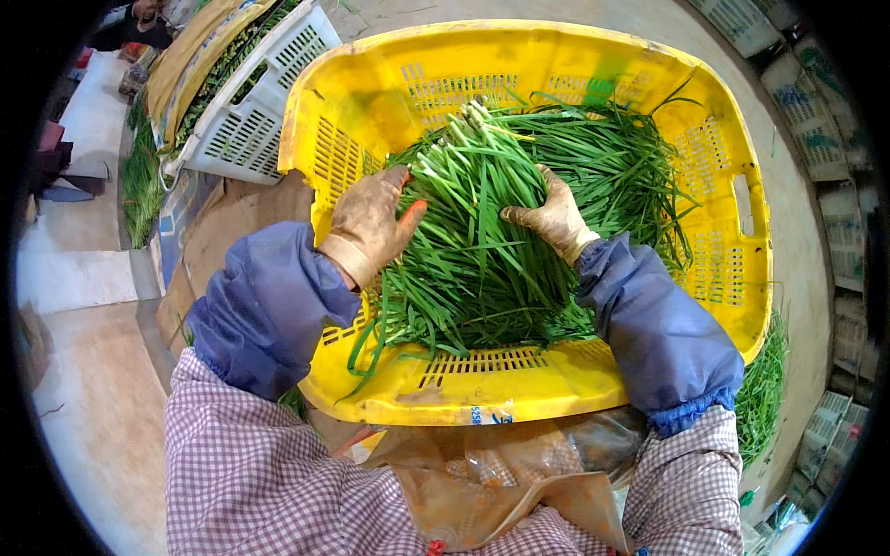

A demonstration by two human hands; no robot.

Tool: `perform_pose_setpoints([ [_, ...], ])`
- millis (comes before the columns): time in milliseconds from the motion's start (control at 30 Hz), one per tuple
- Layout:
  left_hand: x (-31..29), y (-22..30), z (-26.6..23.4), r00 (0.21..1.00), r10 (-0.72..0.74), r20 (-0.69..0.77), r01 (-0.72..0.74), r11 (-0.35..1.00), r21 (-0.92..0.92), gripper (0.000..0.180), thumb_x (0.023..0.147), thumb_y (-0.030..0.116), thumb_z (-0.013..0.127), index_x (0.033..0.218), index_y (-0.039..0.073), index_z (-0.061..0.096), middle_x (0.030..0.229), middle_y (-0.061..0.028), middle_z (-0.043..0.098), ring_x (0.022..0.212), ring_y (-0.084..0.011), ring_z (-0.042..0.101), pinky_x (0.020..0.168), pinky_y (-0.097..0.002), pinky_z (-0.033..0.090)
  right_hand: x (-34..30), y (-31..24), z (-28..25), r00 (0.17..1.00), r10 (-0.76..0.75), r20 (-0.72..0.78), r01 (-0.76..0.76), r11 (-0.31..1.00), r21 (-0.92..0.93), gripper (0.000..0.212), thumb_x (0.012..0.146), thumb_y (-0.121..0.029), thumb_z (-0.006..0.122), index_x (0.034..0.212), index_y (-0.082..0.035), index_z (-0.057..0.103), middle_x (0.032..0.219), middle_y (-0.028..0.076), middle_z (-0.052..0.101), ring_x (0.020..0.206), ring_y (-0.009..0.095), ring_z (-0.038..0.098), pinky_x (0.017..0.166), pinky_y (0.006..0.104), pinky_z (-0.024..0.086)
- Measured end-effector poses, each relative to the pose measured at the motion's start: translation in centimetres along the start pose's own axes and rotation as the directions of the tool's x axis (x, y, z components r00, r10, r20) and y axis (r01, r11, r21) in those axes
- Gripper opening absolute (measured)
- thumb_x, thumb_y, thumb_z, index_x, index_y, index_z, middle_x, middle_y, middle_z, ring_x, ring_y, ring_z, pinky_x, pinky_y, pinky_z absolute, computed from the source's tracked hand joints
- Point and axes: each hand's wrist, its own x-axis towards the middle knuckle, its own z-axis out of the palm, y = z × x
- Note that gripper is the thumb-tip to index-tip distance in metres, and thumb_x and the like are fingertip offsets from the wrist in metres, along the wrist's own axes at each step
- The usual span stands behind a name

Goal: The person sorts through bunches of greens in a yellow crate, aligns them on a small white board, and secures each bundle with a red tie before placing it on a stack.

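A thick bunch of garlic chives (477,176) lies on more loose chives (612,148) in a yellow plastic basket (528,37). Its pale stem ends point up and to the left. My right hand (559,218), in a soiled glove, grips the bunch from the right, thumb on top and fingers partly hidden among the leaves. On the left side, my left hand (371,222) rests against the stems, its orange-tipped thumb spread away from the fingers. That glove is brown with dirt.
A white slatted crate (246,125) of greens, partly under a yellow-brown cloth (190,69), stands at the far left. More chives lie on the floor right of the basket (762,398). Stacked crates (839,222) line the right edge. A brown apron (482,482) hangs before me.
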Motion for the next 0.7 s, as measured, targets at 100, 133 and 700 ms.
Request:
perform_pose_setpoints([
  [100, -0.4, -1.4, 2.1, 0.907, -0.131, 0.399, 0.079, 0.987, 0.143, 0.043, 0.083, 0.032, 0.067, 0.115, 0.004, 0.058, 0.089, -0.0166, 0.068, 0.091, -0.0375, 0.063, 0.078, -0.0449, 0.05, 0.4, 1.2, 0.0, 1.0, -0.001, -0.012, 0.001, 1.0, -0.009, 0.088, 0.063, -0.008, 0.085, 0.135, 0.012, 0.037, 0.122, 0.019, 0.059, 0.109, 0.023, 0.058, 0.098, 0.0314, 0.045],
  [133, -1.0, -1.6, 2.6, 0.891, -0.144, 0.43, 0.094, 0.986, 0.136, 0.043, 0.083, 0.031, 0.067, 0.115, 0.004, 0.058, 0.09, -0.017, 0.067, 0.091, -0.0372, 0.064, 0.078, -0.0451, 0.05, 0.5, 1.3, 0.1, 1.0, 0.015, 0.005, -0.015, 1.0, 0.024, 0.089, 0.063, -0.008, 0.084, 0.136, 0.012, 0.036, 0.123, 0.02, 0.058, 0.11, 0.023, 0.058, 0.098, 0.0315, 0.045],
  [700, 1.7, 3.1, 3.6, 0.785, -0.513, 0.349, 0.588, 0.436, -0.682, 0.098, 0.074, 0.043, 0.08, 0.14, -0.009, 0.031, 0.117, -0.0139, 0.061, 0.105, -0.0217, 0.06, 0.093, -0.0291, 0.045, -0.1, 0.3, -0.1, 0.994, 0.106, 0.012, -0.105, 0.963, 0.246, 0.09, 0.066, -0.002, 0.082, 0.138, 0.012, 0.031, 0.119, 0.019, 0.06, 0.103, 0.023, 0.061, 0.091, 0.0318, 0.05],
])
